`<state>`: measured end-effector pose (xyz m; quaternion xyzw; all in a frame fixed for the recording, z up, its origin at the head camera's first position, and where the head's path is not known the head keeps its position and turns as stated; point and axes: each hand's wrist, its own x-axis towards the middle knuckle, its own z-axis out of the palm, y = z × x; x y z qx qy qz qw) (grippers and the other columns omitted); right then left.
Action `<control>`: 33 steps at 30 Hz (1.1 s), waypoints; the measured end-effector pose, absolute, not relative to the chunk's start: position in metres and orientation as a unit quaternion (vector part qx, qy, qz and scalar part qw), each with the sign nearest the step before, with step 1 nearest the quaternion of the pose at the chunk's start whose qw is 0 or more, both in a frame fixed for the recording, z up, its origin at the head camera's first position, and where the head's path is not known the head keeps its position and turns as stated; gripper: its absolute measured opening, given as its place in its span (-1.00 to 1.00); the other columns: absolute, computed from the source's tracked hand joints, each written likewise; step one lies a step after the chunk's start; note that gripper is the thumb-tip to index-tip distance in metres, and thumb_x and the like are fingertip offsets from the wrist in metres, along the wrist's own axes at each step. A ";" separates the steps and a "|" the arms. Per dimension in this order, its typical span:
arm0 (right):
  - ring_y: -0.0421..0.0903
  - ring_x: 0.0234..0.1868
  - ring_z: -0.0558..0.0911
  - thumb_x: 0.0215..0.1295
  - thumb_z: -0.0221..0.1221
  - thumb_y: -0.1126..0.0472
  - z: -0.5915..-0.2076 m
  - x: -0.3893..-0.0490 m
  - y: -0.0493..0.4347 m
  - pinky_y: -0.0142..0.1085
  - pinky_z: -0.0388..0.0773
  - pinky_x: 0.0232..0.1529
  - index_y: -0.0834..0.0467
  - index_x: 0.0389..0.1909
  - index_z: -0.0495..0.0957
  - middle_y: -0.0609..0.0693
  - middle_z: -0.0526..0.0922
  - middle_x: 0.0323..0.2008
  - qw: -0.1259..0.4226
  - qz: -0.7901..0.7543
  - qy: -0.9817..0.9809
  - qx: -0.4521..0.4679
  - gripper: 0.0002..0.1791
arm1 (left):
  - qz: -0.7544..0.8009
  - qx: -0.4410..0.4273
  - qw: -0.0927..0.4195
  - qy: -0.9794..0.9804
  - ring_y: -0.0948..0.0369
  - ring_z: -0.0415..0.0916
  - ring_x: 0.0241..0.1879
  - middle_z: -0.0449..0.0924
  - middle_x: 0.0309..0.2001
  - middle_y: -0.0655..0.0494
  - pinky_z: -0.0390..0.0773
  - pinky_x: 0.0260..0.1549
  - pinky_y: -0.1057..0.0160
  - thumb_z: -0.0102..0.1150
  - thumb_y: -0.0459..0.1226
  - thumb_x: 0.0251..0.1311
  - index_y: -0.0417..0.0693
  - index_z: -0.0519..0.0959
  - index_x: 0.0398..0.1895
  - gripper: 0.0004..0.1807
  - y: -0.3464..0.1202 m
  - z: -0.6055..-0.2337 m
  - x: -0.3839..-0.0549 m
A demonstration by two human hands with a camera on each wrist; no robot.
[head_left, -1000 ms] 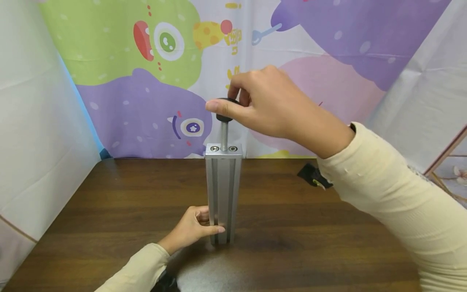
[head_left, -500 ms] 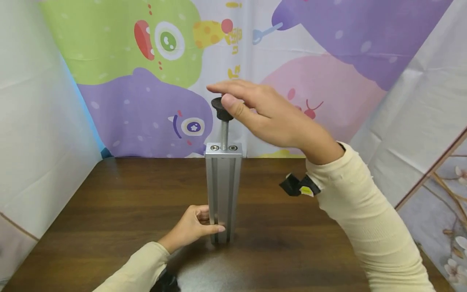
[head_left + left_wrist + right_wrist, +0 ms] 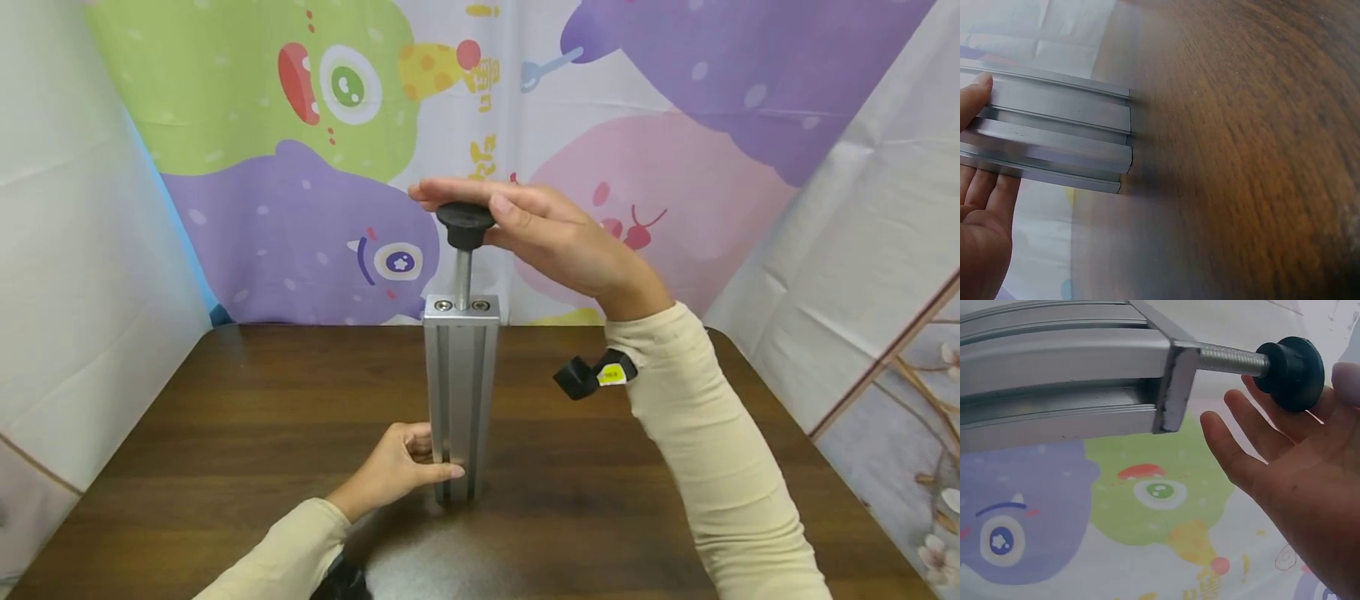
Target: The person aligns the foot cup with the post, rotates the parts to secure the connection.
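A slotted aluminium profile [image 3: 461, 392] stands upright on the wooden table [image 3: 262, 433]. My left hand [image 3: 393, 467] grips it near the bottom, thumb across the front face and fingers round the far side. An end plate [image 3: 462, 308] with two screws caps the top. From that plate rises a threaded rod [image 3: 1232, 358] carrying a black levelling foot [image 3: 465, 225], its flat disc uppermost. My right hand [image 3: 562, 237] is beside the foot with its fingers extended behind the disc and the thumb close to the rim. In the right wrist view the fingers [image 3: 1241, 453] look spread and relaxed.
Behind the table hangs a cartoon-printed curtain [image 3: 300, 217], with pale cloth [image 3: 67, 208] along the left side. A black wrist mount [image 3: 596, 375] with a yellow label sticks out from the right sleeve. The profile's lower end [image 3: 1125, 134] meets the tabletop.
My right hand has loosened from the levelling foot, straightened its fingers and moved behind the disc, the forearm swinging left. The left hand and the profile stay put.
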<state>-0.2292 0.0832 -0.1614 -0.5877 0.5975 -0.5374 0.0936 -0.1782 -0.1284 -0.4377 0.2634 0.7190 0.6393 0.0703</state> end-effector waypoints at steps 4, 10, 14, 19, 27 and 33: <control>0.04 0.33 0.35 0.48 -0.30 0.33 -0.161 -0.228 0.082 -0.07 0.27 0.34 0.45 0.29 0.27 0.25 0.43 0.26 0.057 -0.511 0.625 -0.588 -0.54 | 0.639 0.256 0.071 0.722 0.21 0.69 -0.24 0.69 -0.24 -0.21 0.66 -0.21 0.27 0.42 -0.38 0.01 -0.40 0.58 -0.08 -0.60 -0.128 -0.437 -0.177; -0.02 0.00 0.59 0.42 -0.06 0.36 -0.154 -0.220 0.081 -0.19 0.51 0.10 0.39 0.14 0.46 0.19 0.58 0.07 0.001 -0.489 0.696 -0.526 -0.65 | 0.642 0.252 0.071 0.720 0.20 0.69 -0.25 0.69 -0.25 -0.23 0.66 -0.22 0.27 0.41 -0.40 0.00 -0.41 0.58 -0.10 -0.62 -0.128 -0.437 -0.177; -0.06 -0.38 0.60 0.26 0.22 0.22 -0.150 -0.211 0.076 -0.34 0.52 -0.28 0.26 -0.14 0.58 0.07 0.66 -0.26 -0.081 -0.463 0.764 -0.443 -0.77 | 0.643 0.251 0.074 0.720 0.19 0.69 -0.24 0.69 -0.24 -0.22 0.65 -0.21 0.27 0.41 -0.39 0.01 -0.41 0.57 -0.08 -0.60 -0.127 -0.437 -0.178; -0.09 -0.55 0.47 0.08 0.35 -0.02 -0.150 -0.199 0.066 -0.31 0.41 -0.52 0.16 -0.41 0.46 0.00 0.59 -0.51 -0.174 -0.422 0.823 -0.338 -0.64 | 0.642 0.247 0.076 0.722 0.19 0.69 -0.24 0.69 -0.25 -0.22 0.65 -0.20 0.27 0.42 -0.39 0.00 -0.40 0.58 -0.08 -0.60 -0.127 -0.436 -0.178; -0.12 -0.54 0.48 0.03 0.34 -0.16 -0.151 -0.193 0.060 -0.30 0.41 -0.53 0.12 -0.46 0.40 -0.03 0.55 -0.52 -0.222 -0.380 0.852 -0.284 -0.53 | 0.642 0.248 0.075 0.722 0.21 0.69 -0.24 0.69 -0.24 -0.22 0.65 -0.21 0.28 0.42 -0.39 -0.01 -0.40 0.58 -0.07 -0.59 -0.126 -0.435 -0.178; -0.10 -0.54 0.46 0.08 0.31 -0.16 -0.150 -0.190 0.059 -0.28 0.38 -0.53 0.13 -0.47 0.39 -0.02 0.53 -0.57 -0.239 -0.355 0.855 -0.292 -0.54 | 0.641 0.250 0.072 0.722 0.22 0.69 -0.24 0.69 -0.25 -0.22 0.65 -0.21 0.28 0.42 -0.39 0.00 -0.40 0.58 -0.07 -0.59 -0.127 -0.435 -0.178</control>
